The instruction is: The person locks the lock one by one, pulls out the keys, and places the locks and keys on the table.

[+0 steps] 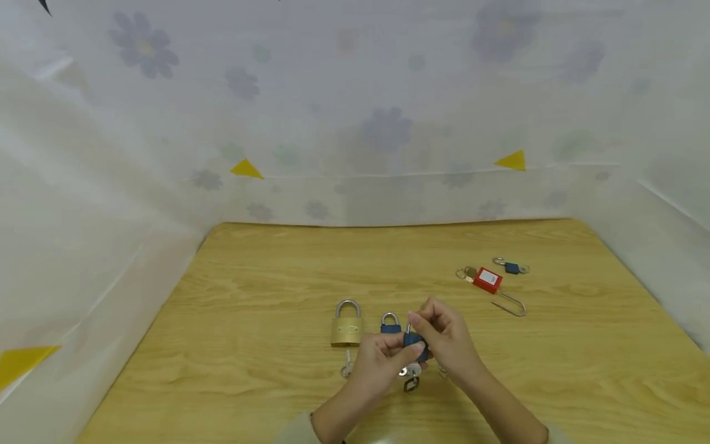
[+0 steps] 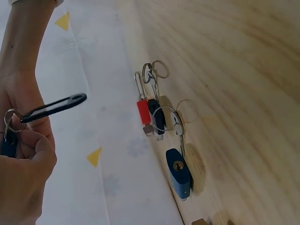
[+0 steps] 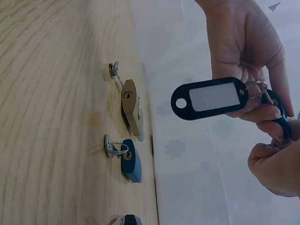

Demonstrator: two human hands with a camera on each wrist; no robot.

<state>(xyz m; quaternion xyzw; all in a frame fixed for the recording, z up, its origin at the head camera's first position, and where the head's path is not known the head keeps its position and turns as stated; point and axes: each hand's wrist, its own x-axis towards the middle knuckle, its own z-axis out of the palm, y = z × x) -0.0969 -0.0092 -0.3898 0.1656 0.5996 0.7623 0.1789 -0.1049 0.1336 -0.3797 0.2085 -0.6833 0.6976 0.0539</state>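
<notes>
In the head view a small blue padlock (image 1: pixel 417 347) is held up between both hands, its shackle pointing upward. My left hand (image 1: pixel 379 364) grips its body, thumb across the front. My right hand (image 1: pixel 452 342) pinches the shackle, partly hiding it. Keys (image 1: pixel 413 369) hang below the lock. A black-framed key tag (image 3: pixel 211 98) with a white label dangles from the key ring in the right wrist view. Behind my left hand stands another blue padlock (image 1: pixel 391 328), partly covered. To its left lies a brass padlock (image 1: pixel 346 332) with its key (image 1: pixel 347 367) inserted.
A red padlock (image 1: pixel 488 280) with keys and a long shackle lies at the right. Beyond it is a small dark blue padlock (image 1: pixel 512 268). The left wrist view also shows a blue padlock (image 2: pixel 179 173) with a ringed key. White patterned sheeting (image 1: pixel 360 123) encloses the wooden table (image 1: pixel 249 265).
</notes>
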